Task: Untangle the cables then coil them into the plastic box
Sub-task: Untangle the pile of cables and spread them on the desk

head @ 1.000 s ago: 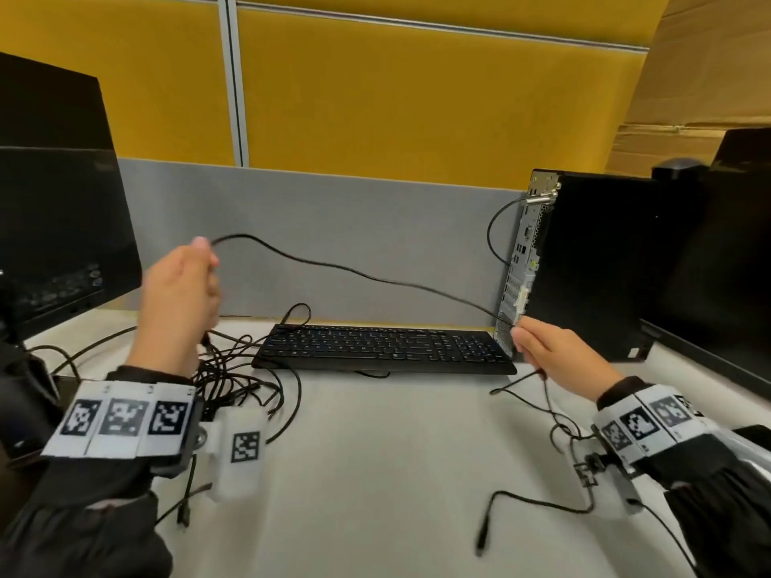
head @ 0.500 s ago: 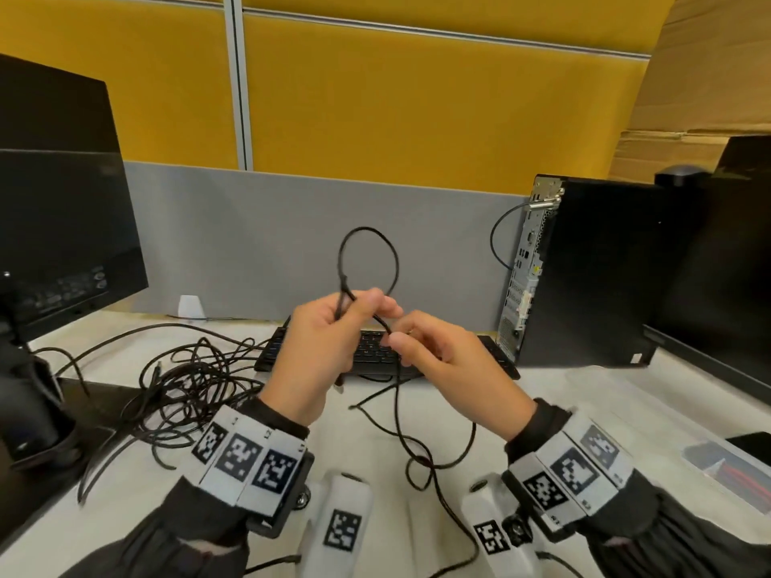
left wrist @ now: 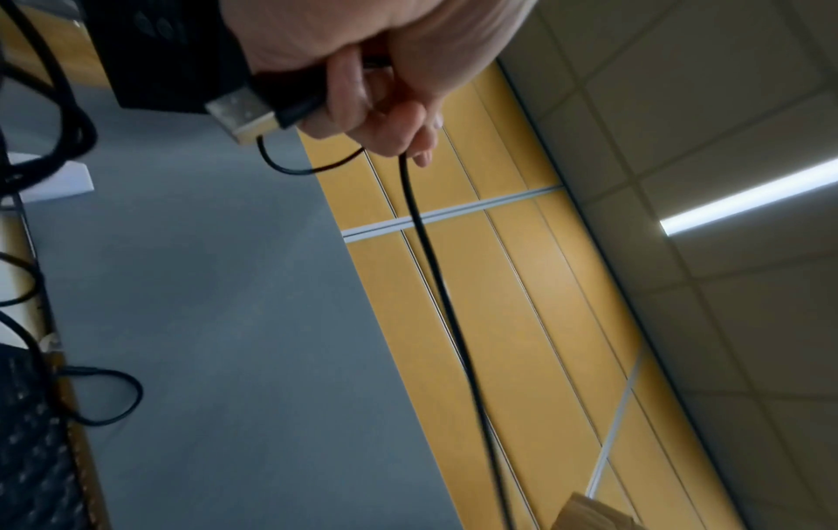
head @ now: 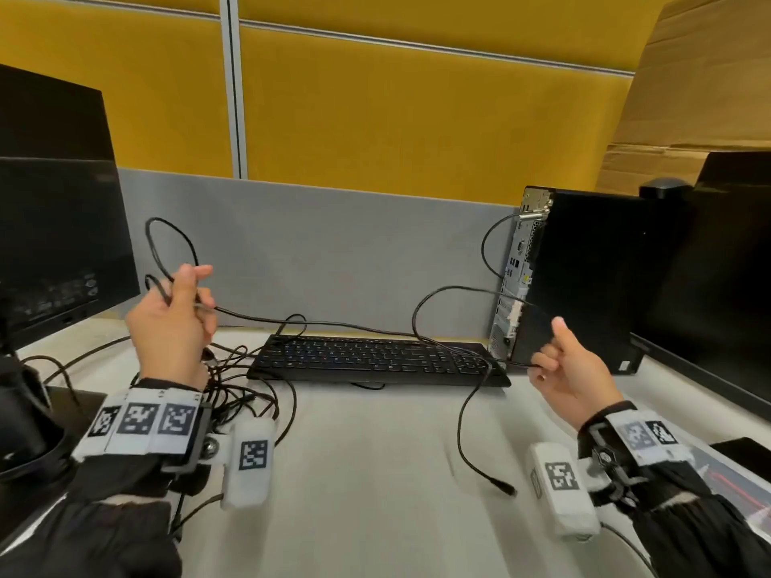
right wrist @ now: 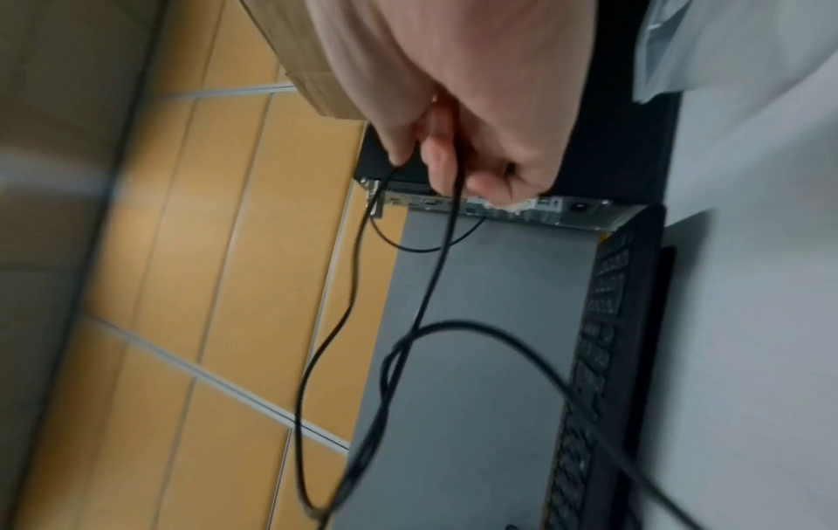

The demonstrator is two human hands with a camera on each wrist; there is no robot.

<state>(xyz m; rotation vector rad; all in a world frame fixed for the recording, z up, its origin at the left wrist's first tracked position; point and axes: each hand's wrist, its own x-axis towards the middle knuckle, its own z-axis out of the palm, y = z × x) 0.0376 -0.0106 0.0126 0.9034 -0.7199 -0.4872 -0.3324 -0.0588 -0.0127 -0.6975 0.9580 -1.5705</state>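
Observation:
A thin black cable [head: 333,323] stretches above the keyboard between my two hands. My left hand [head: 183,302] is raised at the left and grips two small loops [head: 167,248] of it. In the left wrist view my left hand [left wrist: 385,118] holds the cable's USB plug [left wrist: 244,114] with its fingers curled round it. My right hand [head: 548,354] pinches the cable in front of the computer tower; my right hand [right wrist: 453,150] has curled fingers, and the cable [right wrist: 431,283] hangs from them. The loose plug end [head: 507,490] dangles just above the desk. A tangled cable heap [head: 238,369] lies behind my left wrist.
A black keyboard [head: 375,358] lies mid-desk. The computer tower [head: 584,277] stands at the right with its own cable [head: 486,248] plugged in. Monitors stand at the left [head: 54,227] and far right [head: 730,285]. A clear plastic box [head: 738,479] shows at the lower right edge.
Half a second ago both hands met over the keyboard, forming a loop. Now they have moved apart: the left up and left with the loops, the right toward the tower, drawing out cable.

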